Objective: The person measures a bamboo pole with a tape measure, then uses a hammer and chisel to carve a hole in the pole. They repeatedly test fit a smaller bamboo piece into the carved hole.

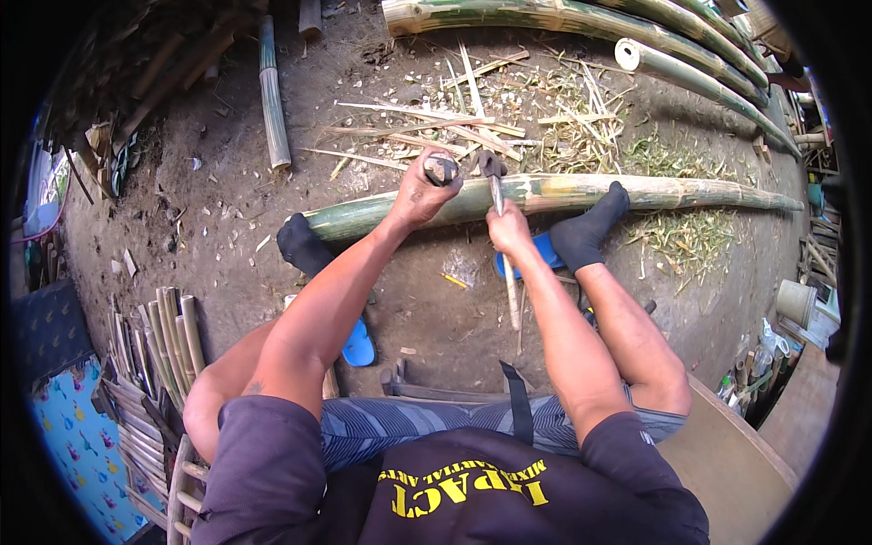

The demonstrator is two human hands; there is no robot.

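Observation:
A long green bamboo pole (536,193) lies crosswise in front of me, its skin pale where it is scraped. Above it, my left hand (421,193) is closed around an upright tool with a rounded, dark-wrapped top (441,170); its lower part is hidden, so I cannot tell its kind. My right hand (510,229) grips a hammer (496,189) by its light wooden handle. The dark hammer head is just right of the wrapped top, apart from it. My dark-socked feet (589,232) brace against the pole on either side of my hands.
Split bamboo strips (454,127) and shavings (695,241) litter the dirt beyond and beside the pole. Thick bamboo poles (690,80) lie at the far right. A shorter bamboo piece (272,104) rests at the far left. Blue slippers (359,345) sit below the pole.

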